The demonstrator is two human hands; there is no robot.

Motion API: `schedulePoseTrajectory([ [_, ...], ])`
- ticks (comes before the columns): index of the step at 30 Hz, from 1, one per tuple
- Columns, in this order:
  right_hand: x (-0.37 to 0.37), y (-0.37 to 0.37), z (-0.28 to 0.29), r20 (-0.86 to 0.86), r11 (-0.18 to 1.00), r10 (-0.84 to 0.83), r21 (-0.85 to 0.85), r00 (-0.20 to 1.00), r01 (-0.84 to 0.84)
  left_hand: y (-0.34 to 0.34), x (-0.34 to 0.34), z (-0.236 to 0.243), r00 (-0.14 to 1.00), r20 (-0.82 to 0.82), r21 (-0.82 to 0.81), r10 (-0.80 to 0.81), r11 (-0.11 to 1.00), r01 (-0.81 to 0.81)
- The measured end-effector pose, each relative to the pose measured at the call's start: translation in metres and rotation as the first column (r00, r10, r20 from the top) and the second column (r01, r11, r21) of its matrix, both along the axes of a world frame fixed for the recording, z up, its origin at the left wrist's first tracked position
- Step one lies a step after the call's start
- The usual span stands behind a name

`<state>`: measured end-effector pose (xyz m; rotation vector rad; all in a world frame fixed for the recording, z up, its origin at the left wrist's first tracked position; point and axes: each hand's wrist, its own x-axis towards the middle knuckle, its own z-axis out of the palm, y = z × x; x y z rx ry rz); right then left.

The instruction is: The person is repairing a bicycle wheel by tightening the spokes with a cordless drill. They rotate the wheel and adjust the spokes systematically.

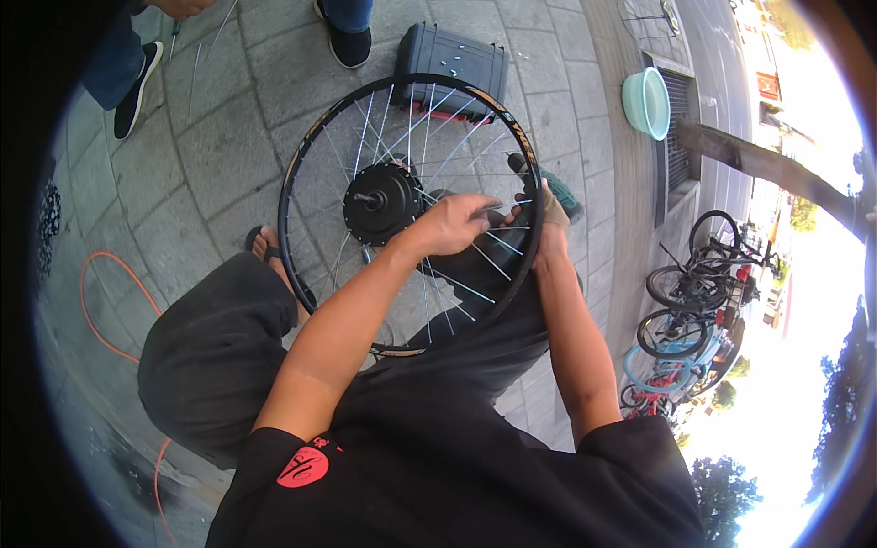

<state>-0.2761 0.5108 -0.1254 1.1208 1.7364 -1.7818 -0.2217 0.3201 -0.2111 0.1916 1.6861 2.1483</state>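
Observation:
A bicycle wheel with a black rim, silver spokes and a black hub motor rests over my lap, tilted toward me. My left hand reaches across the spokes right of the hub, fingers pinched around a thin spoke near the rim's right side. My right hand grips the rim at the right, its fingertips curled inward and partly hidden. A dark green object lies just behind that hand; I cannot make out what it is.
Beyond the wheel sits a dark hard case with small parts on it. Another person's shoes stand at top left, near loose rods. An orange hose snakes left. A pale green basin, tree trunk and parked bicycles are right.

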Motion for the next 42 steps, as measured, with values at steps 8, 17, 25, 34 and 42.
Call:
schedulePoseTrajectory([
  [8,-0.003,0.01,-0.01,-0.006,0.999,0.036,-0.034,0.999,-0.036,-0.004,-0.004,0.004,0.997,0.01,-0.102,-0.074,0.992,0.075],
  [17,-0.003,0.004,-0.007,-0.014,0.999,0.019,-0.048,1.0,-0.02,-0.008,-0.003,0.01,0.998,-0.006,-0.132,-0.067,0.989,0.065],
  [25,-0.007,0.01,-0.016,-0.011,0.999,0.035,-0.022,0.999,-0.036,-0.004,0.017,-0.007,0.934,-0.356,-0.141,0.032,0.986,-0.087],
  [34,-0.008,0.014,-0.019,-0.037,0.998,0.046,-0.05,0.998,-0.047,-0.004,0.031,0.005,0.877,-0.48,-0.344,-0.02,0.924,-0.167],
  [42,-0.004,0.007,-0.01,-0.042,0.997,0.053,-0.048,0.998,-0.055,-0.006,0.032,-0.002,0.865,-0.501,-0.334,-0.03,0.929,-0.161],
])
